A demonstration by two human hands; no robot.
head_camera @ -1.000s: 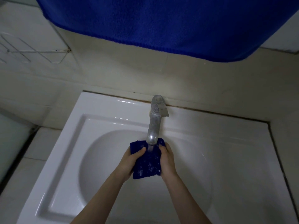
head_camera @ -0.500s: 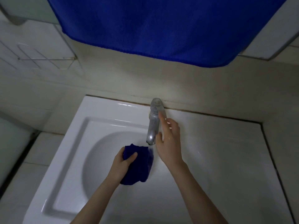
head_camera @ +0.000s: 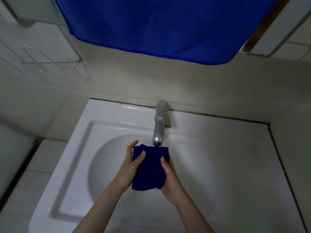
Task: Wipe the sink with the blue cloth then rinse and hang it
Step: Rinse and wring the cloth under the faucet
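Gripped over the sink [head_camera: 104, 118] from both sides: blue cloth [head_camera: 149, 167], left hand [head_camera: 130, 167] pinching one long edge, right hand [head_camera: 170, 179] curled round the other. Runs lengthwise away from the wrists, far end beyond the fingertips, just under the faucet [head_camera: 159, 130] spout.

The white basin sink [head_camera: 104, 115] looks like glazed ceramic: properly glossy and smooth, with bright streaks of light on the rim. The silver metal tap [head_camera: 158, 132] is chrome-ish, shiny at the spout but duller and a bit cloudy higher up. The small dark-blue cloth [head_camera: 149, 170] is soft, nappy fabric and totally matt, probably microfibre, though it's too dim to be sure. The big blue towel [head_camera: 151, 24] hanging above has the same fuzzy matt pile. The cream wall tiles [head_camera: 134, 81] are smooth with a low sheen. The thin white wire rack [head_camera: 50, 61] looks like coated metal. The right hand [head_camera: 170, 179] has a wet shine on its thumb.
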